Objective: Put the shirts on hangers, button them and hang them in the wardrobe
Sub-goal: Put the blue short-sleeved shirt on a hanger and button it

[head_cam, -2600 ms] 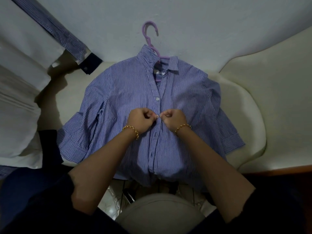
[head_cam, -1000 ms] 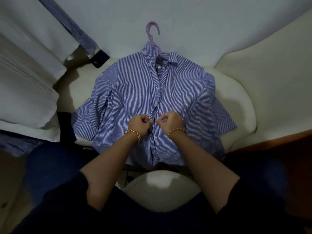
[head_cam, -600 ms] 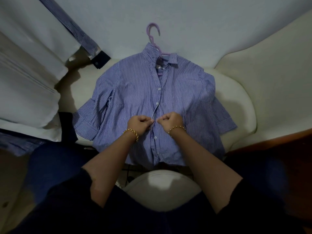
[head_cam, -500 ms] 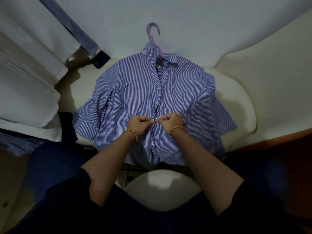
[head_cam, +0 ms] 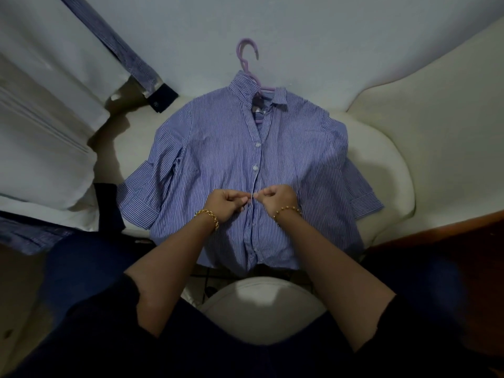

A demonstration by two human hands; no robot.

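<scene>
Support = cream sofa seat (head_cam: 381,159). On it: blue-striped shirt (head_cam: 218,148) flat, front up, w/ lilac hanger (head_cam: 246,54) in collar; white fabric pile (head_cam: 41,159) at L.
</scene>
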